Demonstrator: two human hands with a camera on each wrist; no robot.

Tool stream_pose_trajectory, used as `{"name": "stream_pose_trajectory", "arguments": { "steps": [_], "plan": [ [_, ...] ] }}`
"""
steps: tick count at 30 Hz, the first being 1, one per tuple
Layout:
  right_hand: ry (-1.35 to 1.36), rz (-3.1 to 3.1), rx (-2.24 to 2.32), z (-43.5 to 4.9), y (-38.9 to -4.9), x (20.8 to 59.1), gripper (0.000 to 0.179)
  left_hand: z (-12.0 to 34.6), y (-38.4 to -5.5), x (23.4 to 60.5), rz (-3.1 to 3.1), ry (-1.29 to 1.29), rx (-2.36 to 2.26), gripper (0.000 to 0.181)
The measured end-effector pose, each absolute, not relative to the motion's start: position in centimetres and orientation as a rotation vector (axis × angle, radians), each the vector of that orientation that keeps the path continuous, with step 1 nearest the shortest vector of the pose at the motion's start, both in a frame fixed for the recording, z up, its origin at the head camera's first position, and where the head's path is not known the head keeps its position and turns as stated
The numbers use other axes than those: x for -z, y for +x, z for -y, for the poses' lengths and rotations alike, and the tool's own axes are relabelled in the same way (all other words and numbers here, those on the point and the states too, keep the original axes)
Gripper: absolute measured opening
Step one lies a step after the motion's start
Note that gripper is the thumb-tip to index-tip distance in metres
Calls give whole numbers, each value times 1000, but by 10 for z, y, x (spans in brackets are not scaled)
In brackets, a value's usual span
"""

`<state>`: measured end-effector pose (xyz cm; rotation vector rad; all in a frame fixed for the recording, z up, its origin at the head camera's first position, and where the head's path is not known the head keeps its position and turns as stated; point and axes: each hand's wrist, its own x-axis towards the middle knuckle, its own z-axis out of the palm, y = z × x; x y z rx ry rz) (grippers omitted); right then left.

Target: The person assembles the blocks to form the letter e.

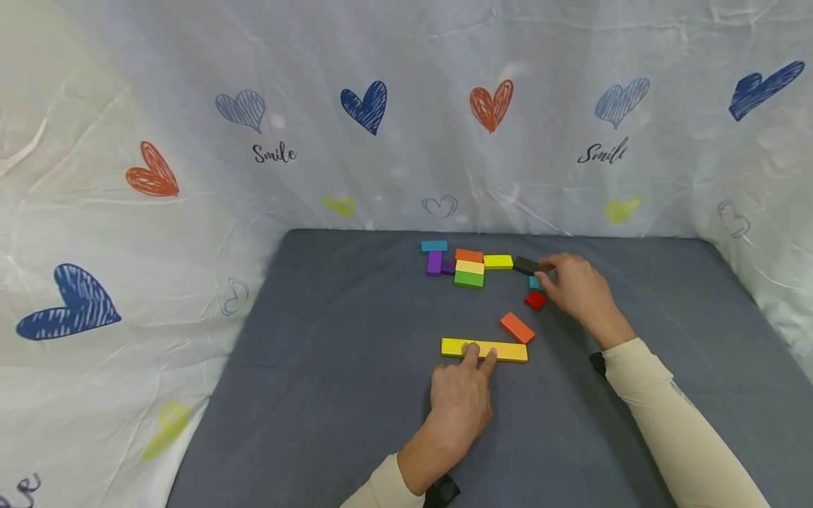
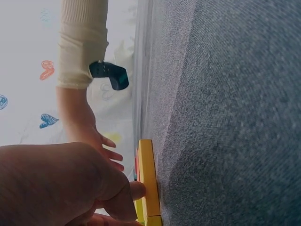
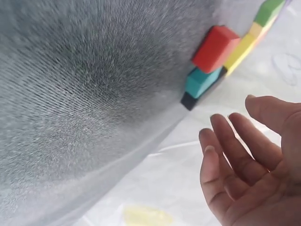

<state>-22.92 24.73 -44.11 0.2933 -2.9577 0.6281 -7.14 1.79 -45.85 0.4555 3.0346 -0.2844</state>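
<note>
In the head view my left hand [image 1: 462, 402] rests its extended fingertips on a row of two wooden blocks, a yellow one [image 1: 451, 346] and a yellow-orange one [image 1: 513, 353]. An orange block [image 1: 517, 327] slants behind that row's right end. Farther back, my right hand [image 1: 579, 291] hovers beside a black block [image 1: 524, 265] and a teal block [image 1: 534, 283]. Just in front of the teal one sits a red block [image 1: 536, 300]. The right wrist view shows the right hand's fingers [image 3: 230, 150] loosely bent, apart from the blocks and with nothing in them.
Leftward from the black block runs a cluster: yellow [image 1: 498, 262], orange [image 1: 468, 255], pale yellow [image 1: 470, 267], green [image 1: 468, 280], two purple [image 1: 435, 263] and blue [image 1: 434, 246] blocks. A grey cloth [image 1: 330, 367] covers the table. Behind it hangs a white heart-printed curtain [image 1: 406, 169].
</note>
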Motion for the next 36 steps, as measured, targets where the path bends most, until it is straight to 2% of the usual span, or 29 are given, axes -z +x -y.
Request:
{"name": "stream_pose_trajectory", "arguments": {
  "steps": [9,24,36],
  "plan": [
    [250,3076,-550,-248,-256,453,43,-19,-70,460,-2993,451,286,67],
    [224,3169,-463,-244,-280,449,38,-17,-72,457,-2991,428,276,68],
    [266,3192,-347,-265,-279,447,30,-17,-73,459,-2999,443,281,69]
  ]
}}
